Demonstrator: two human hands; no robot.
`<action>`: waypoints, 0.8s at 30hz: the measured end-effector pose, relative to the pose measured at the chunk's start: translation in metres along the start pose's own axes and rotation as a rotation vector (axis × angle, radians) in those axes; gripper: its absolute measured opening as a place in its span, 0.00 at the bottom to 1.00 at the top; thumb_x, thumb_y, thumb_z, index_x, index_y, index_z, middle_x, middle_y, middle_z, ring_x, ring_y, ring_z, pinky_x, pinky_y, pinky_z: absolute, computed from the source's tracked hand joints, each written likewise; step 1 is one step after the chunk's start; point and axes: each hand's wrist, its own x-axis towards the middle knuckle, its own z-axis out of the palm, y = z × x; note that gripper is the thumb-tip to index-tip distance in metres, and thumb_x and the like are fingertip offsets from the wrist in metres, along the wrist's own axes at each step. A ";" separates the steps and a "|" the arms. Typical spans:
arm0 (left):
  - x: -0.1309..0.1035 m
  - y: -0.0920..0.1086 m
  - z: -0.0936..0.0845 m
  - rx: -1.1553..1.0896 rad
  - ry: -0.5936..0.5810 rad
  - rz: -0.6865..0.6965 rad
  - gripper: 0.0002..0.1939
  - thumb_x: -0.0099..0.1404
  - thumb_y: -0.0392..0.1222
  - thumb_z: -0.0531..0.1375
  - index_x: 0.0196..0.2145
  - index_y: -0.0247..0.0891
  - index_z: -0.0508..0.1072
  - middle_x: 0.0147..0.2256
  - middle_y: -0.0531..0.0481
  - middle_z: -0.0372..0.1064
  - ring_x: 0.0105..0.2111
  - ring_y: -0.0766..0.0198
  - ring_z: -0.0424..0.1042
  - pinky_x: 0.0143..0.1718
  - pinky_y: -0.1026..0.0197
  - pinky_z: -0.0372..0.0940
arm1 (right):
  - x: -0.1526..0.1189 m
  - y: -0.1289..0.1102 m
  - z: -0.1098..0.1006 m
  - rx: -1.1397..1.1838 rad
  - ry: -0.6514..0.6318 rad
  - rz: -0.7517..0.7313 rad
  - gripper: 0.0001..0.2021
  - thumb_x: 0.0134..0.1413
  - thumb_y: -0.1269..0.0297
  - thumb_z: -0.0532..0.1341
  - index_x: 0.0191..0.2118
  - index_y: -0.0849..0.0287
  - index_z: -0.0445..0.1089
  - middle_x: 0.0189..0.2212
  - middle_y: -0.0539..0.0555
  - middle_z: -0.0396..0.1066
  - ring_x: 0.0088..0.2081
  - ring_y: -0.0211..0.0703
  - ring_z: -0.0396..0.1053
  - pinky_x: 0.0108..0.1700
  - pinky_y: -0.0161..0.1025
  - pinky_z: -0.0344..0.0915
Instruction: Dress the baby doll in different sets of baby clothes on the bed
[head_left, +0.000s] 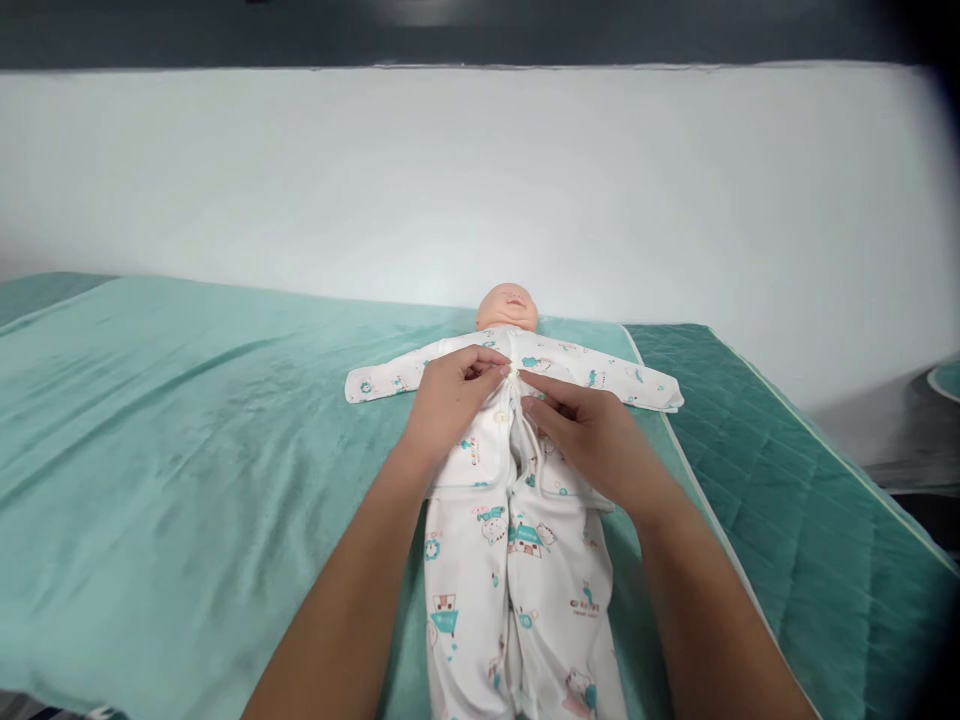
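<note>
A baby doll [508, 308] lies on its back with its head toward the wall. It wears a white printed jacket [474, 455] and matching white trousers [469, 600], the sleeves spread out to both sides. My left hand [459, 390] pinches the jacket's front edge at the upper chest. From the other side, my right hand [574, 420] holds the facing edge there, its index finger pointing at the same spot. Between the fingertips a small fastening shows, partly hidden. Below the hands the jacket front hangs apart along the middle.
A light green blanket [225, 450] covers most of the bed. Darker green quilted bedding [780, 480] shows along the right side. Behind the doll's head rises a white wall [480, 180]. At the far right edge is a dark object [930, 515] I cannot make out.
</note>
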 end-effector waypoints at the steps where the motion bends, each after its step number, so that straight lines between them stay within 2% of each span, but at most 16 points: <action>1: 0.000 0.000 0.000 0.003 0.000 -0.001 0.12 0.61 0.48 0.61 0.37 0.39 0.78 0.29 0.51 0.71 0.26 0.67 0.64 0.28 0.64 0.58 | 0.000 -0.001 0.000 -0.040 -0.004 -0.017 0.17 0.61 0.53 0.56 0.48 0.54 0.76 0.19 0.45 0.57 0.23 0.37 0.52 0.27 0.35 0.51; 5: 0.001 -0.001 0.002 0.033 0.014 0.012 0.11 0.61 0.47 0.61 0.36 0.39 0.78 0.28 0.52 0.71 0.26 0.67 0.65 0.28 0.63 0.58 | -0.001 -0.003 0.000 -0.148 0.006 -0.086 0.15 0.63 0.54 0.54 0.38 0.54 0.76 0.22 0.47 0.63 0.26 0.38 0.55 0.28 0.36 0.52; 7: 0.001 -0.002 0.003 0.042 0.016 0.023 0.10 0.61 0.47 0.61 0.36 0.40 0.78 0.27 0.52 0.70 0.26 0.67 0.64 0.28 0.63 0.58 | -0.001 -0.004 0.000 -0.162 0.005 -0.105 0.15 0.63 0.55 0.53 0.36 0.54 0.76 0.24 0.47 0.65 0.27 0.38 0.57 0.29 0.36 0.53; 11: 0.001 -0.002 0.004 0.084 0.027 0.033 0.10 0.62 0.47 0.61 0.37 0.40 0.78 0.27 0.52 0.71 0.26 0.67 0.64 0.28 0.63 0.59 | -0.001 -0.004 0.001 -0.153 -0.002 -0.096 0.16 0.63 0.54 0.53 0.35 0.54 0.76 0.23 0.47 0.63 0.26 0.39 0.57 0.28 0.36 0.52; 19: 0.000 0.000 0.005 0.178 0.051 0.077 0.09 0.62 0.46 0.60 0.36 0.41 0.78 0.26 0.52 0.68 0.27 0.65 0.64 0.29 0.63 0.58 | 0.003 -0.003 0.001 0.069 0.046 0.073 0.17 0.59 0.51 0.56 0.32 0.56 0.77 0.21 0.46 0.58 0.24 0.35 0.50 0.25 0.34 0.48; 24: -0.002 0.000 0.004 0.151 0.016 0.093 0.10 0.63 0.47 0.59 0.37 0.41 0.78 0.26 0.53 0.67 0.26 0.66 0.62 0.28 0.63 0.57 | 0.005 0.000 -0.001 0.195 0.076 0.144 0.17 0.57 0.49 0.59 0.32 0.57 0.77 0.20 0.46 0.57 0.22 0.34 0.51 0.24 0.34 0.49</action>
